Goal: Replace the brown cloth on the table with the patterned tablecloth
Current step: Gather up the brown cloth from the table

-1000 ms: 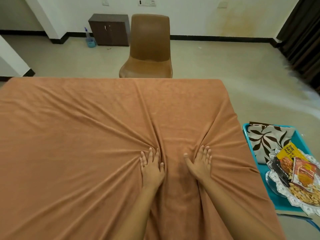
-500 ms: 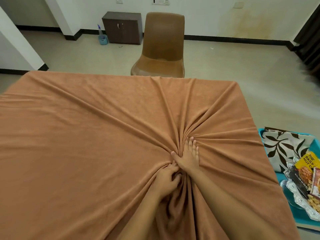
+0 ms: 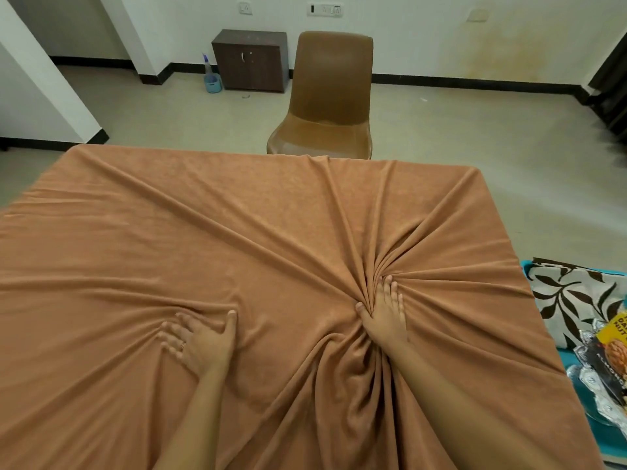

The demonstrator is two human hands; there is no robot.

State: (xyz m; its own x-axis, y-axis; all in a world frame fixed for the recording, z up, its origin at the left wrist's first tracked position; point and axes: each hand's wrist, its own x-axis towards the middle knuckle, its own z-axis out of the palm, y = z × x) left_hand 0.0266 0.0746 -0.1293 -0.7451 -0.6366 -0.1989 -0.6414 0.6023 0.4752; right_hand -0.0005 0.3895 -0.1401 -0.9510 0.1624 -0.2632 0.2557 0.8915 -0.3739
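Note:
The brown cloth [image 3: 210,239] covers the whole table and is creased into folds that run toward my hands. My left hand [image 3: 200,340] lies flat on it at the near left of centre, fingers spread, with small wrinkles bunched at the fingertips. My right hand [image 3: 385,312] presses palm down to the right of centre, fingers together, where many deep folds gather. The patterned tablecloth [image 3: 576,300], grey-white with dark leaves, lies folded on a blue tray [image 3: 524,266] at the right edge.
A brown chair [image 3: 327,100] stands at the table's far side. A dark cabinet [image 3: 251,61] and a spray bottle [image 3: 212,76] sit by the back wall. Snack packets [image 3: 610,347] on a glass dish lie on the tray.
My left hand has let go of the bunched cloth beside my right hand and moved left, spreading flat. My right hand stays pressed at the gathered folds. The view has shifted slightly.

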